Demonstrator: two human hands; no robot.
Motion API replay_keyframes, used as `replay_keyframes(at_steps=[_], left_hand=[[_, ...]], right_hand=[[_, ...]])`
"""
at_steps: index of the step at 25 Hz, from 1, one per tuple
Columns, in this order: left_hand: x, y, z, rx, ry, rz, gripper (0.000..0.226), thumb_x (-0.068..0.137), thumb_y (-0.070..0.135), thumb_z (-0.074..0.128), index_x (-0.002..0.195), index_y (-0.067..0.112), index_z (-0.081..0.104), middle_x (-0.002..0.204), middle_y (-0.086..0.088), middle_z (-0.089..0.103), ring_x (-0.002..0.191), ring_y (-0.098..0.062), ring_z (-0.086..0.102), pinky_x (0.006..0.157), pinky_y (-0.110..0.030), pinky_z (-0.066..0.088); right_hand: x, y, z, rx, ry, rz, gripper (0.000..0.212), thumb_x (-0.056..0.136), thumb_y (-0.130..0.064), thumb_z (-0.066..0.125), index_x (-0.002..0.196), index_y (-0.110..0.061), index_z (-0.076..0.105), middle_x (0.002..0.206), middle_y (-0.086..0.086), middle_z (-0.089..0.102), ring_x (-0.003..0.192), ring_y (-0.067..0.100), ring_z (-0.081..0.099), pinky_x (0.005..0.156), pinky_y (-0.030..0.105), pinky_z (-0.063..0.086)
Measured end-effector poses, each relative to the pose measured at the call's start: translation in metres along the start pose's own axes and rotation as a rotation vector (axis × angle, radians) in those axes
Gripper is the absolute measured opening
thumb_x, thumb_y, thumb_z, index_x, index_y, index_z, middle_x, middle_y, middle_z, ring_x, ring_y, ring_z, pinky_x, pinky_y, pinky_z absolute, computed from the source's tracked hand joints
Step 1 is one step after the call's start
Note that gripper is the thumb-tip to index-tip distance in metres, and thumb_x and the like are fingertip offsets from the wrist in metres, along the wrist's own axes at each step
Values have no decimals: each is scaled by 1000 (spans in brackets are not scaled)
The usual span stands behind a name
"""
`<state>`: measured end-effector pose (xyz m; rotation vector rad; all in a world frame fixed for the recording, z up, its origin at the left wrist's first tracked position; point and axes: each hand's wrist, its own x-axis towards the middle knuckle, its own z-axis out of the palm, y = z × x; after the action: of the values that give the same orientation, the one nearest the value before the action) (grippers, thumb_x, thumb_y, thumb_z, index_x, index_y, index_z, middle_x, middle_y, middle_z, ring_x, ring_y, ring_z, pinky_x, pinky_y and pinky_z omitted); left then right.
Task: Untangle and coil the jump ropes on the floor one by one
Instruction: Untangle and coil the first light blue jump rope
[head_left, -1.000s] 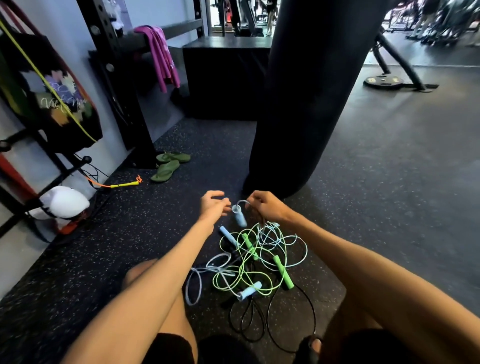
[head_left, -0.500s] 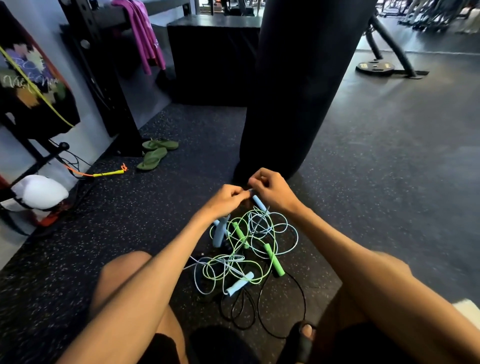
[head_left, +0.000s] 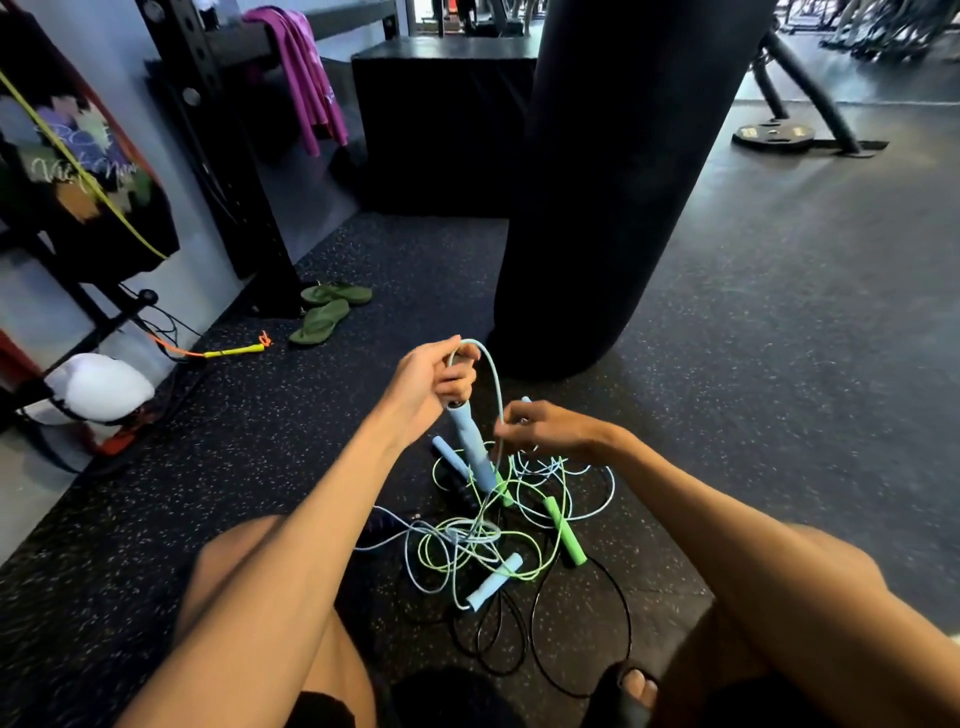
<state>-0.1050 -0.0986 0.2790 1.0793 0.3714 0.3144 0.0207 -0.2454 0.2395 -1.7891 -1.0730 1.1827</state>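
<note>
Head view: a person sits on a black speckled mat (head_left: 249, 467) with the legs on either side of the ropes (head_left: 483, 535), a tangle of pale blue, green and black cords lying on the mat. The left hand (head_left: 428, 384) is above the tangle, its fingers curled round the top of a blue handle (head_left: 470, 447) that hangs nearly upright with its lower end at the tangle. A blue cord (head_left: 492, 374) arcs from this hand to the right hand (head_left: 550, 428), which pinches it just beside the handle. A green handle (head_left: 566, 535) and a second handle (head_left: 493, 582), pale blue, lie within the tangle. A black bag (head_left: 613, 182) hangs just beyond the hands, its base near the mat. Right of the mat is a smoother grey floor (head_left: 779, 364) bearing a weight plate (head_left: 774, 136). Green sandals (head_left: 327, 312) lie at the foot of a black rack (head_left: 208, 130) on the left, and a pink towel (head_left: 306, 78) is draped over the rack's bar. A black box (head_left: 441, 119) stands behind the bag.
</note>
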Motion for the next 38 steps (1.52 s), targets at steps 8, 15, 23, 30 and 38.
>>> replay_keyframes(at_steps=[8,15,23,30,38], left_hand=[[0,2,-9,-58,57,250,35,106,13,33,118,-8,58,97,-21,71,96,-36,70,86,-39,57],[1,8,-18,-41,163,366,35,105,13,37,121,-14,53,116,-32,64,108,-41,66,95,-44,54],[10,-9,-14,515,232,455,28,103,10,44,112,-9,63,96,-25,72,88,-28,73,79,-33,60],[9,-17,-16,1070,256,429,22,99,17,52,98,11,73,54,1,60,47,-11,55,53,-28,47],[9,-11,-33,1142,345,269,26,98,15,46,86,13,68,59,-8,68,53,-24,67,54,-32,54]], right_hand=[[7,8,24,-123,11,85,13,94,-15,63,105,-10,59,85,-1,62,68,4,56,53,11,43],[16,10,23,-321,323,-160,17,92,-10,63,79,-17,54,70,1,61,61,13,57,55,22,43],[5,-31,19,-403,323,-396,17,94,-8,57,81,-6,67,59,-1,60,47,3,50,52,12,37],[-5,-36,10,14,198,-135,20,98,-19,57,102,0,57,58,2,52,47,12,50,45,27,47],[-11,-24,-10,-275,182,-208,13,94,-14,64,87,-4,59,63,7,63,53,18,57,50,27,46]])
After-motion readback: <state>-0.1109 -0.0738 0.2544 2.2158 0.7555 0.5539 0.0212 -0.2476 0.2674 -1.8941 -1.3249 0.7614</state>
